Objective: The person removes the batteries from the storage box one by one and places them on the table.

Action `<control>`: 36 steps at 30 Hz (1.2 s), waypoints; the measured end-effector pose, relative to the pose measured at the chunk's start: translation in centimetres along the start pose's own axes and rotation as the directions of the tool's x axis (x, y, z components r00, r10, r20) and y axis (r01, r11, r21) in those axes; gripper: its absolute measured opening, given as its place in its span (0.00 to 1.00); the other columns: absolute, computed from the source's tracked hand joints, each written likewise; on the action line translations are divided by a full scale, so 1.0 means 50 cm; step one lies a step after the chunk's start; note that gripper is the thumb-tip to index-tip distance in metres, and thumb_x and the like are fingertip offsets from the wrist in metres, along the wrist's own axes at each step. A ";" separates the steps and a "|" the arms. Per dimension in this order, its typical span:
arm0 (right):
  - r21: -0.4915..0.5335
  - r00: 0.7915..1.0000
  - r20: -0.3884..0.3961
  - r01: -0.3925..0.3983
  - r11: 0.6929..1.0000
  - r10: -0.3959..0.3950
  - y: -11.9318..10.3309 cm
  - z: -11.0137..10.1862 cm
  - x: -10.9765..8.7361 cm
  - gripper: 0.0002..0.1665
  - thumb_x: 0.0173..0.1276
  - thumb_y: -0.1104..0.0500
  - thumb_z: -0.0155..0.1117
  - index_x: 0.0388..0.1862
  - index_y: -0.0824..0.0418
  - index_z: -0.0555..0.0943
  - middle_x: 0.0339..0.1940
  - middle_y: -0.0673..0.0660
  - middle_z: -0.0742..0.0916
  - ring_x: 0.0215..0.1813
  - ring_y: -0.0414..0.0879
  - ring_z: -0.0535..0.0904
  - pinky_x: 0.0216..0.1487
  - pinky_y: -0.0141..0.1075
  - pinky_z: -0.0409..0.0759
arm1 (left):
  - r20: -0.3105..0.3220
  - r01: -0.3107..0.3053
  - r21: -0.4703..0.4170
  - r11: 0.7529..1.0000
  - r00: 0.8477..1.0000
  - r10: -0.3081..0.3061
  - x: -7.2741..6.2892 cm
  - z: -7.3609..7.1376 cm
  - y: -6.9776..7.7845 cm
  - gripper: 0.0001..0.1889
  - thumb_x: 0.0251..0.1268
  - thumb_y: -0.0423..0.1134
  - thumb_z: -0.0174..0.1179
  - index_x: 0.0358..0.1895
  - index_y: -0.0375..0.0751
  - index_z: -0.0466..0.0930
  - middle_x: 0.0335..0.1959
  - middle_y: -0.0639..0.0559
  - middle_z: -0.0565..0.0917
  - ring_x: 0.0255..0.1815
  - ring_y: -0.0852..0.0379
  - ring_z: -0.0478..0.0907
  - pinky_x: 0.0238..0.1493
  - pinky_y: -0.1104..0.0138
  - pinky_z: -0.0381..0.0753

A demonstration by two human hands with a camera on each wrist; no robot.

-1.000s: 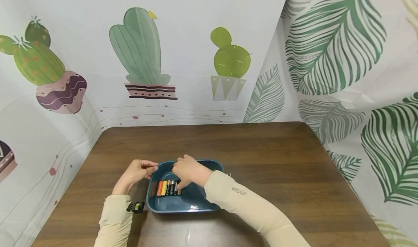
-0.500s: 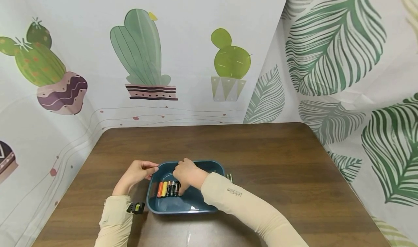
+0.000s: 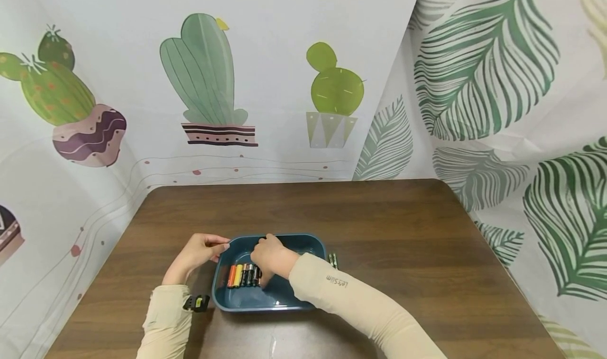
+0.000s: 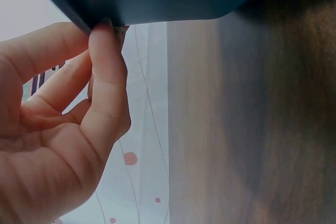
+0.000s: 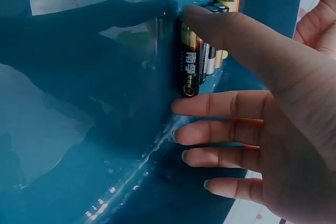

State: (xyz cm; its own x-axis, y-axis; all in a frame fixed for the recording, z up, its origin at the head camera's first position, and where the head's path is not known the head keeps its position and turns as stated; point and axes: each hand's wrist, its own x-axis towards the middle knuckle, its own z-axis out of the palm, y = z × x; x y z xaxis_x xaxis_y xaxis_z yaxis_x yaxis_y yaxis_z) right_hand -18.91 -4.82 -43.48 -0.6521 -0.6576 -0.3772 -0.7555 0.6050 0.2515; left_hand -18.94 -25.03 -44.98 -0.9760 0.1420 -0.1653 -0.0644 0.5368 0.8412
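Observation:
A blue tray [image 3: 265, 309] stands on the brown table. My left hand [image 3: 196, 252] pinches its left rim between thumb and fingertips, as the left wrist view shows. Inside, several batteries [image 3: 244, 275] lie side by side in a row, orange and yellow at the left, dark ones to the right. At the right end of that row, my right hand [image 3: 273, 256] holds a black battery [image 5: 189, 66] end to end between thumb and index finger. The other fingers of that hand are spread out beside it in the right wrist view.
Green batteries [image 3: 333, 260] lie on the table [image 3: 403, 243] just outside the tray's right side, partly behind the right sleeve [image 3: 327, 280]. A printed cloth [image 3: 280, 85] with cactuses and leaves hangs behind and around the table.
My right hand has shifted slightly left and toward me in the tray, and its forearm has moved, showing more of the green batteries outside. The left hand stays at the rim.

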 end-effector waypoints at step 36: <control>-0.023 0.997 -0.072 0.025 0.999 -0.026 0.010 -0.005 -0.023 0.29 0.49 0.26 0.67 0.43 0.41 0.85 0.47 0.40 0.83 0.50 0.40 0.74 0.58 0.37 0.70 | -0.016 -0.004 0.021 1.000 1.000 0.005 -0.005 0.005 0.002 0.11 0.64 0.31 0.61 0.45 0.27 0.83 0.32 0.45 0.83 0.26 0.53 0.77 0.32 0.63 0.83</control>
State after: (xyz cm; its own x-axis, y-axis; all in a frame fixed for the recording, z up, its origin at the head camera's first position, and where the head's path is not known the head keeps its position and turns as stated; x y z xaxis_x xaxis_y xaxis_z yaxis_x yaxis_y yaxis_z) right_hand -18.54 -3.88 -42.72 -0.6350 -0.7039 -0.3183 -0.7725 0.5784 0.2622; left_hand -18.63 -24.81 -44.99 -0.9794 0.1312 -0.1533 -0.0559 0.5536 0.8309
